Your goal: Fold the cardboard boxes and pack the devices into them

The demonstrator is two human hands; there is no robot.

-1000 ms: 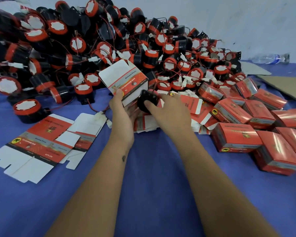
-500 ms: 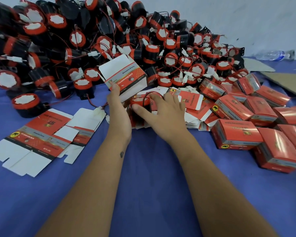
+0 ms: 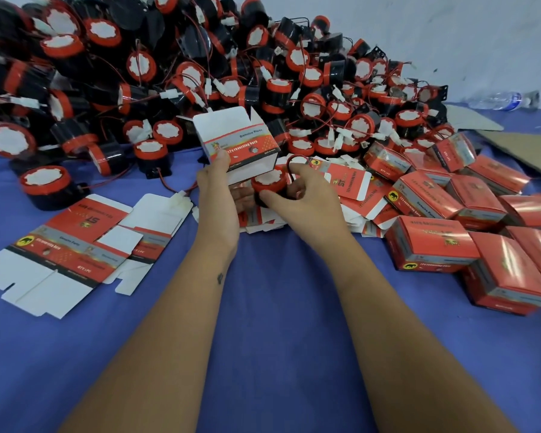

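Hands: both reach forward side by side over the blue cloth (image 3: pixel 278 323). The left hand (image 3: pixel 217 201) grips the folded box, thumb pressed on its printed front. The right hand (image 3: pixel 306 201) pinches one device between thumb and fingers.
Blue cloth: covers the whole work surface and serves as the landmark for everything below.
Device pile: a large heap of black and red round devices (image 3: pixel 200 73) with white faces and thin red wires fills the far left and far middle of the blue cloth.
Packed boxes: a cluster of closed red boxes (image 3: pixel 431 245) lies on the right side of the blue cloth, tumbled at different angles.
Flat cartons: unfolded red and white box blanks (image 3: pixel 63 248) lie on the left side of the blue cloth, near the front of the pile; more blanks (image 3: pixel 353 185) lie in the middle of it, beyond the right hand.
Brown cardboard: a plain sheet (image 3: pixel 525 148) sits at the far right edge of the blue cloth.
Bottle: a clear plastic bottle (image 3: pixel 503 100) lies on its side at the far right corner of the blue cloth.
Folded box: the box (image 3: pixel 238 142) is held tilted above the middle of the blue cloth, its top flaps open.
Held device: the device (image 3: pixel 269 181), red rim and white face up, sits just below the folded box's lower right corner, a loop of red wire above it.
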